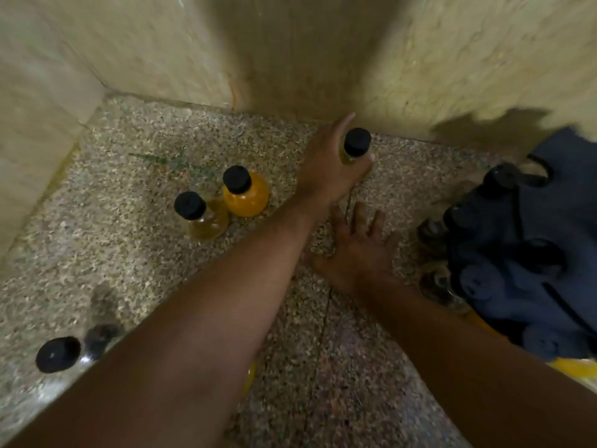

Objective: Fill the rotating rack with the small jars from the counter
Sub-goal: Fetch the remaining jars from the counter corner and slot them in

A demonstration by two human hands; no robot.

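Note:
My left hand (326, 163) reaches to the back of the speckled counter (135, 227) and is closed around a small black-capped jar (355, 143) with yellowish contents. My right hand (358, 250) rests flat on the counter with its fingers spread, holding nothing. Two more black-capped jars stand left of my left arm: an orange one (247, 192) and a pale yellow one (202, 216). The dark rotating rack (517, 247) sits at the right edge, blurred, with several jars in it. Near the lower left stand another black-capped jar (58, 354) and a blurred one (100, 337).
Beige tiled walls (161, 53) close the counter at the back and left, forming a corner. A thin green sprig (168, 161) lies on the counter behind the jars. Something orange (571, 367) shows under the rack at the right.

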